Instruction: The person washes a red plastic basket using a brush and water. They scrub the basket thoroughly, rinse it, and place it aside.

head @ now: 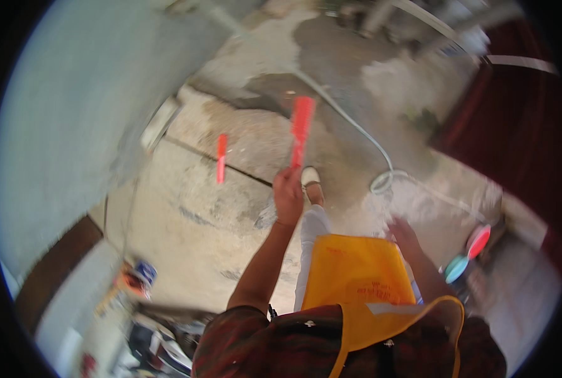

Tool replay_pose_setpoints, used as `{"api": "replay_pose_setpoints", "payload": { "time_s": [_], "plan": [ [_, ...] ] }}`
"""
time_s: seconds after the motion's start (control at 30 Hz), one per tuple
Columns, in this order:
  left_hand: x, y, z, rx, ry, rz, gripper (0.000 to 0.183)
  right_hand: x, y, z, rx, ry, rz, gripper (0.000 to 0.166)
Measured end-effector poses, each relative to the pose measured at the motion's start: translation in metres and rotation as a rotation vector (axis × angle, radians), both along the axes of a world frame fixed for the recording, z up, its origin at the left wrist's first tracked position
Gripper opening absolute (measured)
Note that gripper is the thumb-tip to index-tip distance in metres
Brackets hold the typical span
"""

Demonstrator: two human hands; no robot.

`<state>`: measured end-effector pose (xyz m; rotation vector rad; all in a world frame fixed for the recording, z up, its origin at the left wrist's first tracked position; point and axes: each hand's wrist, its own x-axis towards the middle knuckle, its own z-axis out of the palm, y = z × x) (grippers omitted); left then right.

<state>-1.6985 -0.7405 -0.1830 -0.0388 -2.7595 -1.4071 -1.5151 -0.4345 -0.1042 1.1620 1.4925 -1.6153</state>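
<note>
My left hand (pixel 289 196) grips the lower end of a long red brush-like tool (pixel 302 123), which points away from me above the floor. Motion blur hides the detail of its head. A second, slim red-and-pink piece (pixel 221 158) lies on the concrete floor (pixel 200 208) left of that hand, across a dark joint. My right hand (pixel 403 238) hangs blurred beside the yellow apron (pixel 356 274) I wear. Its fingers look spread and nothing shows in them. Below my left hand a foot in a pale shoe (pixel 311 177) steps forward.
A pale hose (pixel 351 120) crosses the floor and loops at right. Pink (pixel 478 242) and turquoise (pixel 456 269) basins stand near a dark red panel (pixel 503 123). A pale wall (pixel 68 123) runs along the left. An orange container (pixel 134 281) and a motorbike-like vehicle (pixel 160 342) are lower left.
</note>
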Motion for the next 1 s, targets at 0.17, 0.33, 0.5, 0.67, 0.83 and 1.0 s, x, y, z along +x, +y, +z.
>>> {"api": "replay_pose_setpoints", "payload": {
  "time_s": [0.17,0.33,0.5,0.67,0.83,1.0],
  "plan": [
    [0.074,0.136,0.100,0.140,-0.063,-0.583,0.023,-0.079,-0.039,0.044,-0.259,0.422,-0.533,0.054],
    [0.117,0.210,0.176,0.021,0.389,-0.967,0.032,-0.023,0.033,0.117,-0.423,0.596,-0.914,0.027],
    [0.226,0.289,0.229,0.177,0.267,-1.340,0.036,0.126,0.140,0.161,-0.751,0.822,-1.044,0.033],
    [0.333,0.358,0.241,0.107,0.113,-1.604,0.031,0.307,0.222,0.183,-0.681,0.966,-1.134,0.033],
    [0.408,0.423,0.261,-0.279,-0.054,-1.942,0.033,0.510,0.247,0.155,-0.107,0.575,-1.417,0.022],
    [0.455,0.488,0.299,-0.673,-0.090,-2.298,0.038,0.682,0.178,0.130,0.396,-0.308,-1.833,0.019]
  ]
}}
